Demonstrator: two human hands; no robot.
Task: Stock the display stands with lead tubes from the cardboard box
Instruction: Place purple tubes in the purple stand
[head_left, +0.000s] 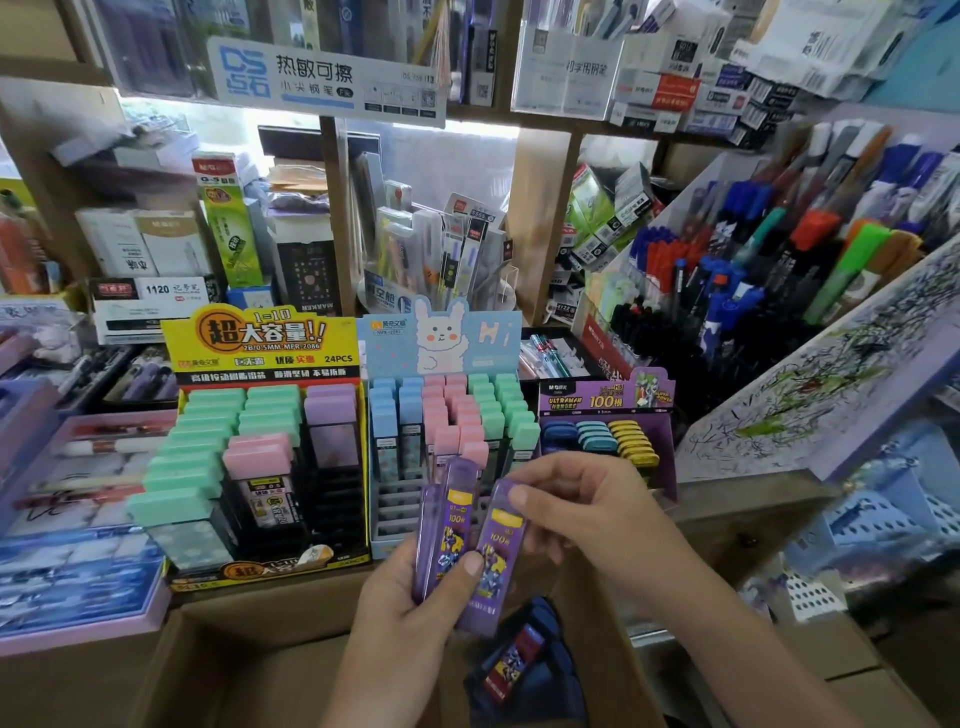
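While the left hand (415, 597) grips a small fan of purple tubes (451, 525) at lower centre of the frame, its thumb lies across their fronts and its fingers curl behind them. The tubes stand nearly upright, tilted a little to the right, with yellow labels and cartoon print facing the camera. The right hand (587, 514) comes in from the lower right and pinches the top of the rightmost tube (498, 540), forefinger on its upper end and the other fingers bent behind it. Both hands are thus clamped on tubes.

Below them, along the bottom of the frame, the box (249, 675) sits open, and dark tubes (524, 670) with the same print lie in a heap at its right side.

Just above the hands three stands sit side by side. The purple stand (602, 400), right of centre, carries rows of dark blue, teal and yellow tubes, and its front rows are hidden behind the right hand. The blue stand (441, 332) with a rabbit on its header holds blue, pink and green tubes, with bare slots at its front. The yellow stand (260, 338), left of centre, holds wider green, pink and lilac cases.

Pens (753, 260) fill a sloped rack at upper right, and shelves (332, 208) of packaged stationery run across the top.
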